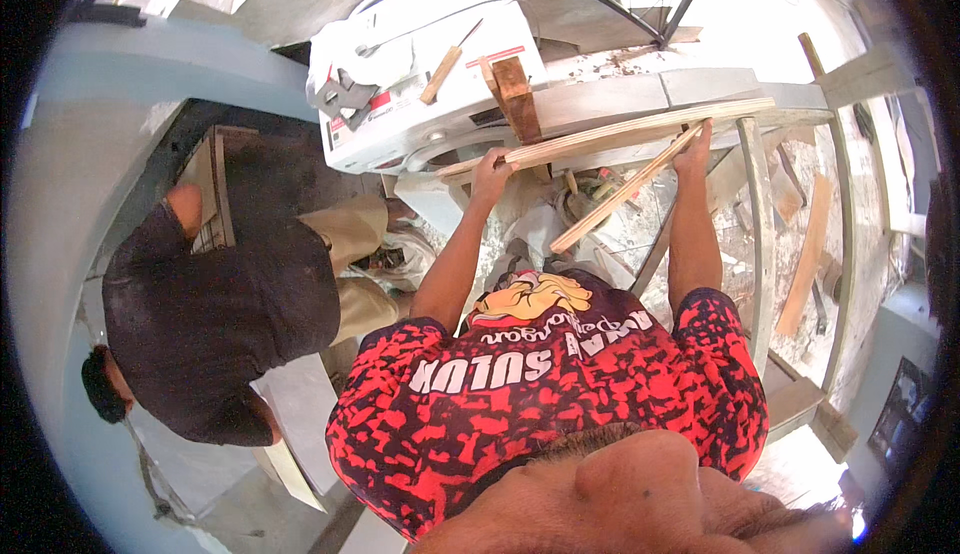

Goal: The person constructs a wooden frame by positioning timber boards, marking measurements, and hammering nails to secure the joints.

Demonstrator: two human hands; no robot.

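A long pale wooden strip (610, 136) runs across in front of me, level with the front edge of a white washing machine. Near its left part, my left hand (488, 176) is closed on it, fingers curled round the edge. My right hand (692, 150) grips the upper end of a second, thinner wooden strip (625, 192), which slants down toward my chest. Whether those right fingers also touch the long strip I cannot tell.
On the white washing machine (350, 149) lie a wooden-handled tool (441, 75), a grey metal piece (345, 94) and a brown wood block (514, 99). A person in a dark shirt (220, 284) bends at my left. A wooden frame (757, 244) stands right; loose boards (805, 254) lie beyond.
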